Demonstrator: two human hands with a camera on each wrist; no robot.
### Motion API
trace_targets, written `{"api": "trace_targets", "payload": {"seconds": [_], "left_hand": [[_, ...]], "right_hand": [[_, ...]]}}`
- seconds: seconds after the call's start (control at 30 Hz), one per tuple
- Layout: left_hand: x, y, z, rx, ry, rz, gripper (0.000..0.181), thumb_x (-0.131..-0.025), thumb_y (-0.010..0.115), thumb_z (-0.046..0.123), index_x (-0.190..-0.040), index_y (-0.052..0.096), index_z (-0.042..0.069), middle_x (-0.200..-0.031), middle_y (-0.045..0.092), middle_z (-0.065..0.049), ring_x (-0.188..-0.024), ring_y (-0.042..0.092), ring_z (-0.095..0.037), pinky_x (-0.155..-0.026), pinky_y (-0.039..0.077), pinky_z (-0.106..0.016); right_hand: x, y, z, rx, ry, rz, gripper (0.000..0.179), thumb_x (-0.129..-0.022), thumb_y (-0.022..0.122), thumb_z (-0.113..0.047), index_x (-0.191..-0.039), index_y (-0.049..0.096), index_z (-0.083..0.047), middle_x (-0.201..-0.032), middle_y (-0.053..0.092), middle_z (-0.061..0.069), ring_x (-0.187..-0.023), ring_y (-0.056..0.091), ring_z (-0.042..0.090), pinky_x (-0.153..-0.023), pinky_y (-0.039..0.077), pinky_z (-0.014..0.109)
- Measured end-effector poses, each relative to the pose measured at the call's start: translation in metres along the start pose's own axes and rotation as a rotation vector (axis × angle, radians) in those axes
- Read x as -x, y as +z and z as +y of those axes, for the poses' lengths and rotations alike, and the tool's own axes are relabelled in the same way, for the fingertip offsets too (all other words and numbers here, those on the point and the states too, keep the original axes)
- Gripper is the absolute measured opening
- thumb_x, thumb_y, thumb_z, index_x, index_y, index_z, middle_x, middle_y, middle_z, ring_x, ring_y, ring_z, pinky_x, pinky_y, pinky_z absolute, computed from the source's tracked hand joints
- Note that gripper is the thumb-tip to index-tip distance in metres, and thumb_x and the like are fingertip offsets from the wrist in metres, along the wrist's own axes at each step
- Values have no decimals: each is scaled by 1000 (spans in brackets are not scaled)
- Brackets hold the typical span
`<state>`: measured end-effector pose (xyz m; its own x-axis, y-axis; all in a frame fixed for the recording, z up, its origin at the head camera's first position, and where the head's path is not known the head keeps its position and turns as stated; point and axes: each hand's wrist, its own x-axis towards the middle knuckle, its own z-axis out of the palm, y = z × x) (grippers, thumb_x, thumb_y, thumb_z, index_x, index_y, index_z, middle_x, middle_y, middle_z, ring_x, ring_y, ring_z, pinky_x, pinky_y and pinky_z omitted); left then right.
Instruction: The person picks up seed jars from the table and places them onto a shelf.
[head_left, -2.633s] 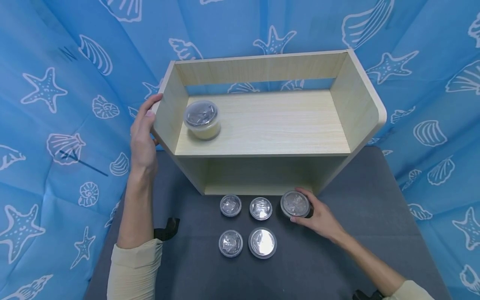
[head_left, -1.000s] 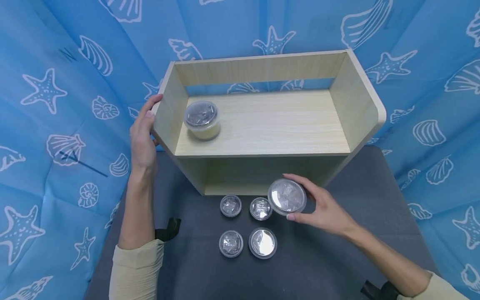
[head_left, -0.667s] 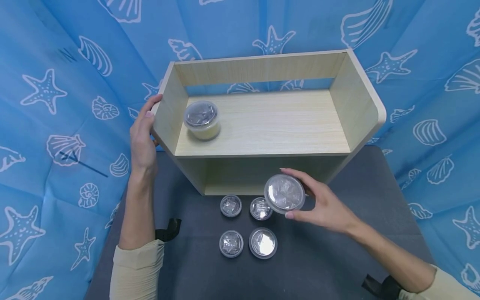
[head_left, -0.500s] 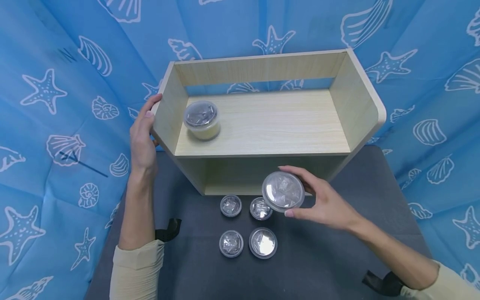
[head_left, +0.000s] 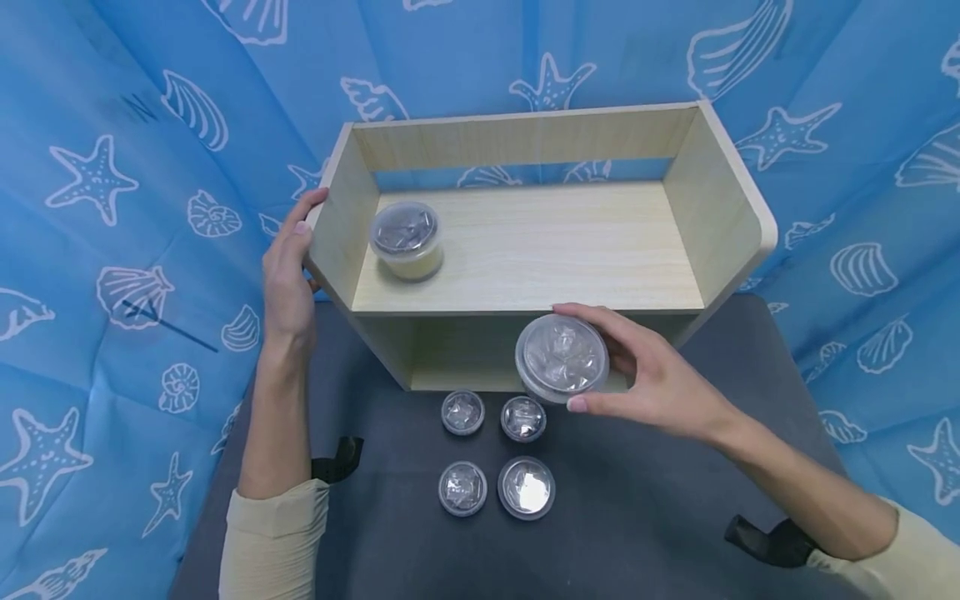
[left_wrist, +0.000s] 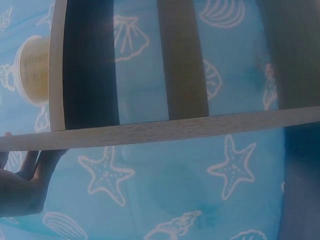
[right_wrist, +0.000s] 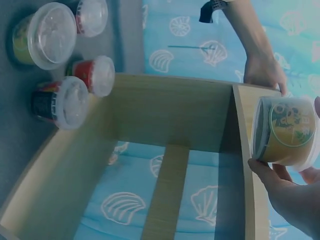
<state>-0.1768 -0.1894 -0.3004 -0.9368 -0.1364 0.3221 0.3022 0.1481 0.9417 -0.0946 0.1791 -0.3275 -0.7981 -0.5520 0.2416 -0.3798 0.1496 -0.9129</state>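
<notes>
My right hand (head_left: 660,375) grips a round plastic tub (head_left: 562,358) with a clear lid. It is held in front of the lower compartment, its lid facing up at the head camera. In the right wrist view, thumb and fingers hold the tub (right_wrist: 286,131), which shows a printed label and yellowish contents. My left hand (head_left: 288,275) holds the left side panel of a pale two-tier wooden shelf (head_left: 540,242), its fingertips at the panel's edge. Another lidded tub (head_left: 407,240), yellowish inside, stands at the left end of the upper tier.
Several lidded tubs stand in two rows on the dark grey tabletop (head_left: 630,517) before the shelf, among them a small tub (head_left: 462,412) and a wider tub (head_left: 526,487). A blue curtain (head_left: 465,50) with white shells and starfish hangs behind and at both sides.
My right hand has lifted the tub from the tabletop at the row's right end and brought it up and left, toward the shelf. The left hand has stayed on the side panel.
</notes>
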Motion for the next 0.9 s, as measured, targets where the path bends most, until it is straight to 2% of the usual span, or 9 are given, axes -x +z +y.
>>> {"api": "trace_targets", "payload": {"seconds": [0.13,0.3,0.53,0.77,0.9], "left_hand": [[0,0,0,0,3,0,44,-103,36,37,-140,58,29,-132,52,-6,-101,49,-24,-72,38,-44],[2,0,-3,1,3,-8,44,-103,36,36,-140,58,27,-128,54,-7,-98,51,-23,-68,39,-42],[3,-1,-4,-10,15,-14,44,-103,36,37,-140,57,27,-126,55,-7,-95,51,-24,-65,40,-41],[2,1,-1,-10,13,-12,44,-103,35,37,-141,57,28,-128,54,-6,-97,50,-24,-68,40,-43],[0,1,-1,4,14,-3,43,-103,35,34,-140,58,28,-119,55,-9,-87,49,-23,-63,38,-40]], "right_hand": [[-5,-5,-4,63,-7,15,88,-78,81,5,-153,38,-13,-144,46,11,-122,56,15,-100,45,24],[-14,-12,-9,149,11,18,86,-80,82,-1,-153,38,-14,-144,48,7,-119,56,13,-100,45,21],[-35,-18,-14,164,40,18,83,-82,81,-7,-153,39,-15,-142,50,5,-119,56,19,-101,45,22],[-56,-27,-17,158,48,42,83,-82,82,-7,-152,39,-12,-143,49,7,-126,53,24,-104,44,32],[-66,-29,-19,133,81,67,83,-82,82,-8,-152,39,-11,-144,48,6,-128,52,23,-103,45,30]]}}
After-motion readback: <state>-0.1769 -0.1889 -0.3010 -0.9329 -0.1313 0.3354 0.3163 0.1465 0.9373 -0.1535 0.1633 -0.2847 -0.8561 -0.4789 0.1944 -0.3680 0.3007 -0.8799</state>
